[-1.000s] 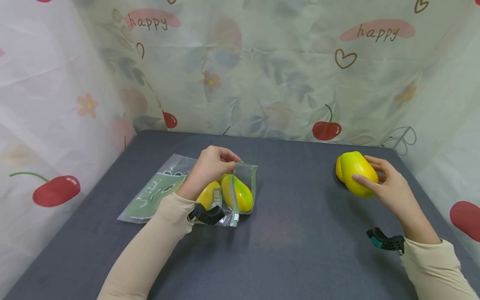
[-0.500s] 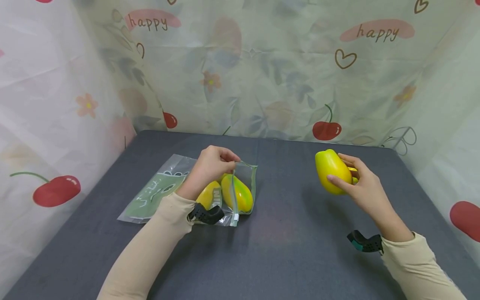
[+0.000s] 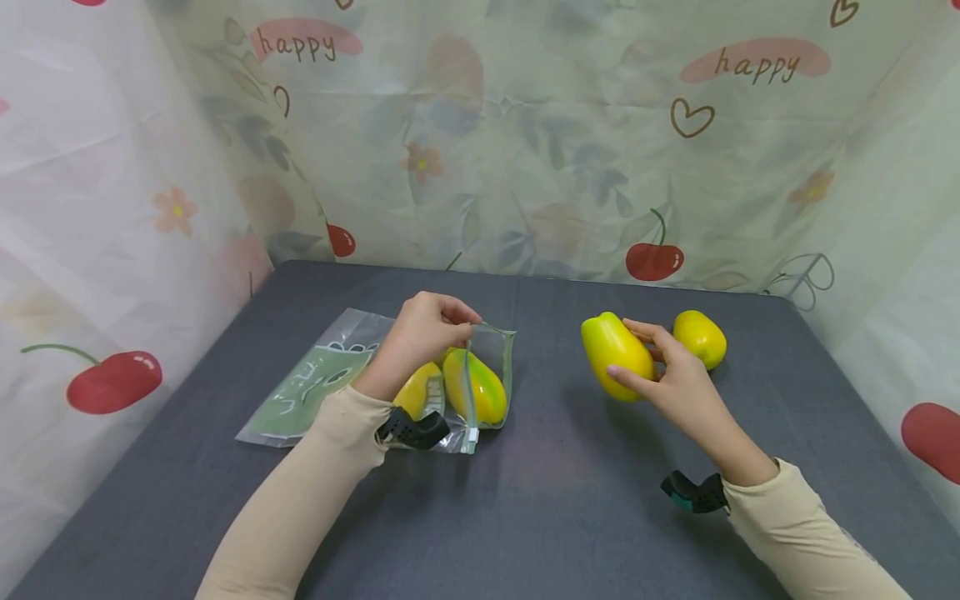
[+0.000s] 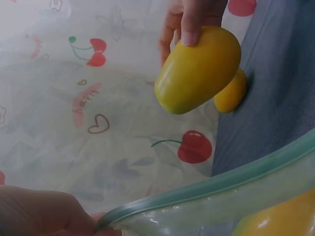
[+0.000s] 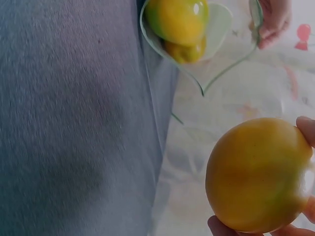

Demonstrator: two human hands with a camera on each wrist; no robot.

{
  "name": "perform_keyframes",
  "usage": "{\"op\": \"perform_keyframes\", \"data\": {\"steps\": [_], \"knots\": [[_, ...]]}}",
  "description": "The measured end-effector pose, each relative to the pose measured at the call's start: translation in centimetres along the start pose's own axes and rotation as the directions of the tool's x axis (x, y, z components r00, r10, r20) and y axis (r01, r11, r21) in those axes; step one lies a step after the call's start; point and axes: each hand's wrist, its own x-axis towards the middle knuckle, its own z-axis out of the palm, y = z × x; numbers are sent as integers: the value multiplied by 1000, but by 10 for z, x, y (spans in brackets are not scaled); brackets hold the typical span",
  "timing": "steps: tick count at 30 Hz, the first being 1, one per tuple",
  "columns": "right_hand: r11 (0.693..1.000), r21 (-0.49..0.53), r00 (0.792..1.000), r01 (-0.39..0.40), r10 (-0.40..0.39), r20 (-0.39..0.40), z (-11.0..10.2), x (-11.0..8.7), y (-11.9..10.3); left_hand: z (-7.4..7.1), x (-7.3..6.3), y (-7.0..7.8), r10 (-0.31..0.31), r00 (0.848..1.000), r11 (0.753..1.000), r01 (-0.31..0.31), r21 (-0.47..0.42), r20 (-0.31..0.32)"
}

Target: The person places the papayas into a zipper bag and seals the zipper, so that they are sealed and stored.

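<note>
With its fingertips my left hand (image 3: pixel 427 337) pinches the upper rim of a clear zip bag (image 3: pixel 315 387) with a green print. The bag lies on its side, its mouth spread open to the right. Inside sit several yellow-green fruits (image 3: pixel 483 392), partly hidden by my hand and wrist. My right hand (image 3: pixel 682 383) grips a smooth yellow papaya-shaped fruit (image 3: pixel 615 354) above the table, right of the bag and apart from it. In the right wrist view, thumb and fingers curl round this fruit (image 5: pixel 258 177).
Another yellow fruit (image 3: pixel 700 337) lies on the dark grey table (image 3: pixel 555 508), behind the right hand. A zip slider (image 3: pixel 471 435) shows at the bag's near corner. Printed curtains (image 3: pixel 510 150) surround the table at the back and sides.
My right hand has carried the papaya-shaped fruit left toward the bag, leaving the other yellow fruit in plain sight behind it. The left hand and bag have stayed put.
</note>
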Motion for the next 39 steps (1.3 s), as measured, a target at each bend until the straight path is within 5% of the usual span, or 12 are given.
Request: {"op": "perform_keyframes", "data": {"steps": [20,39], "knots": [[993,-38,986,111,-105,129,48,3,-7,1,0,2,7,1000,1000,-7,5,-1],[994,5,969,105,-103,224,73,3,-15,3,0,1,26,1000,1000,-26,15,-5]]}}
